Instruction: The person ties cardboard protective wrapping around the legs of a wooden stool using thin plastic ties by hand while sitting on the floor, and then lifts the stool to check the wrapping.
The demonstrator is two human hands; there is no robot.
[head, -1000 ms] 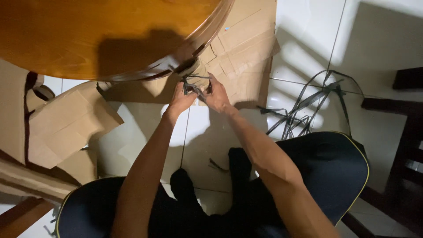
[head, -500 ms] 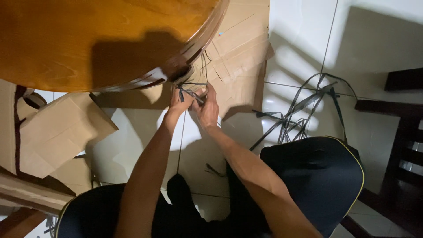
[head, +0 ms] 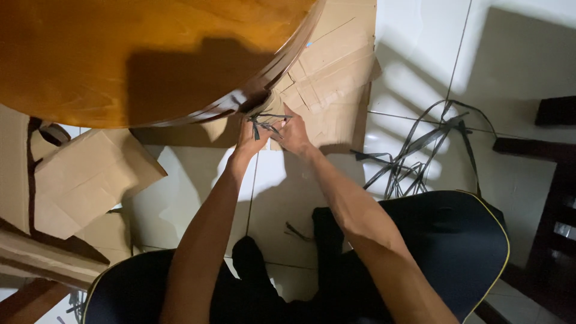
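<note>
Hands had risen toward the round wooden table's rim [head: 288, 57]; I kept my left hand [head: 251, 139] and right hand [head: 294, 133] pinching the dark strap piece [head: 264, 122].

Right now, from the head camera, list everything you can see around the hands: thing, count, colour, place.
round wooden table: one, orange-brown, upper left, its rim just above the hands
flattened cardboard sheets: several, tan, on the floor under the table's right edge
cardboard pieces: several, tan, on the floor at left
loose straps: a tangle, dark, on the floor at right
short strap piece: one, dark, on the floor between the legs
tiled floor: white, throughout
dark furniture: right edge, partly cut off
strap bundle: one, dark, between both hands
shorts: dark with yellow trim, bottom
left hand: grip on the strap bundle
right hand: grip on the strap bundle
</note>
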